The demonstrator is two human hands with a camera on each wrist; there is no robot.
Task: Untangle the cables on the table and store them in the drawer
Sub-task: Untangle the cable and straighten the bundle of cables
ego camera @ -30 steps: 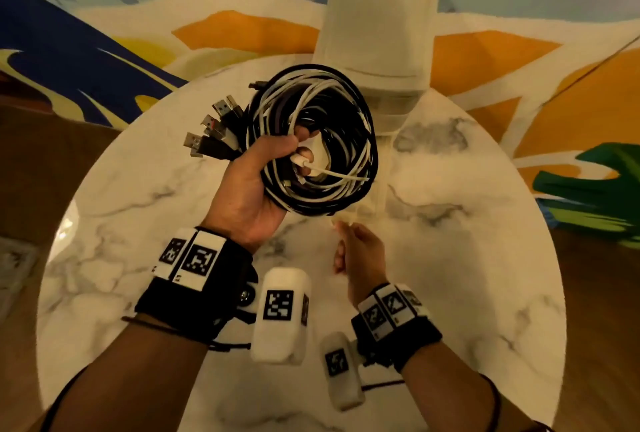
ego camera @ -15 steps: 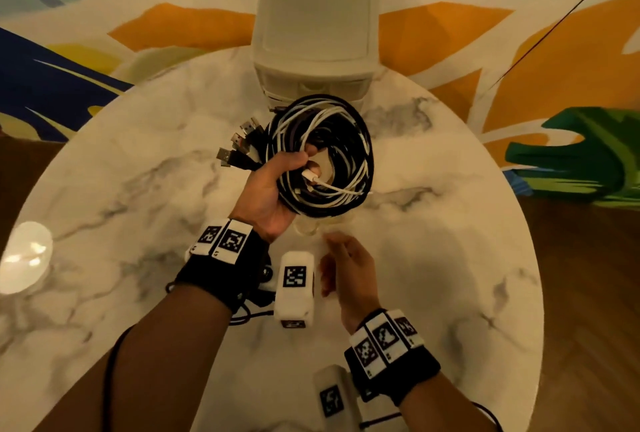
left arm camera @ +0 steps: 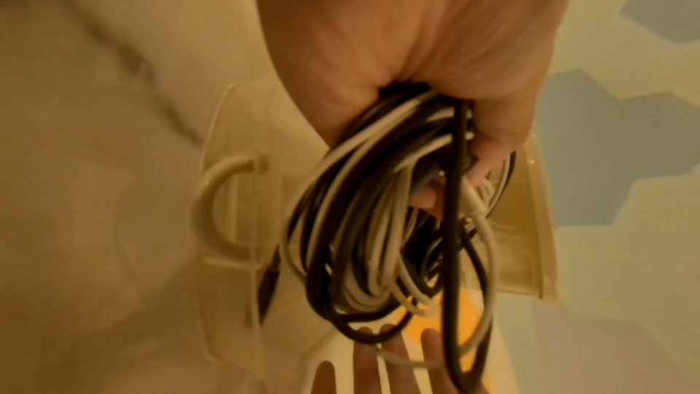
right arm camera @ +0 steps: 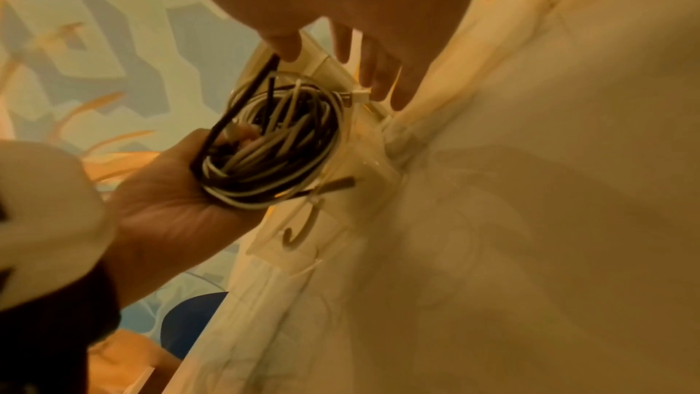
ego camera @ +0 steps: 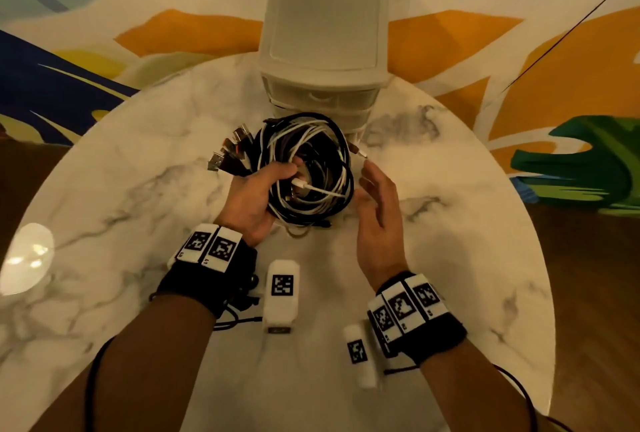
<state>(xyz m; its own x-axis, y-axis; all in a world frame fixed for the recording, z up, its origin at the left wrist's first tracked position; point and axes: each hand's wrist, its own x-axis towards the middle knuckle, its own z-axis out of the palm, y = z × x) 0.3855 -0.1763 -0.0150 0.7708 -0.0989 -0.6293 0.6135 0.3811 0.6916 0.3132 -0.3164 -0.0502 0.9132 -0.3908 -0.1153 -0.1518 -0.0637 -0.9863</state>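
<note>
Left hand [ego camera: 254,198] curled in tight grip; right hand [ego camera: 377,199] beside it, fingers straight, spread.

The head view looks down from above on the round table [ego camera: 138,189], the drawer unit [ego camera: 323,61] at its far side. The 2 wrist views look close along each hand; all 3 share the cable bundle [ego camera: 308,168].

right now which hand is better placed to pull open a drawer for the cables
Right. The right hand is open and holds nothing, beside the drawer unit. The left hand grips the cable bundle, so it is occupied.
</note>
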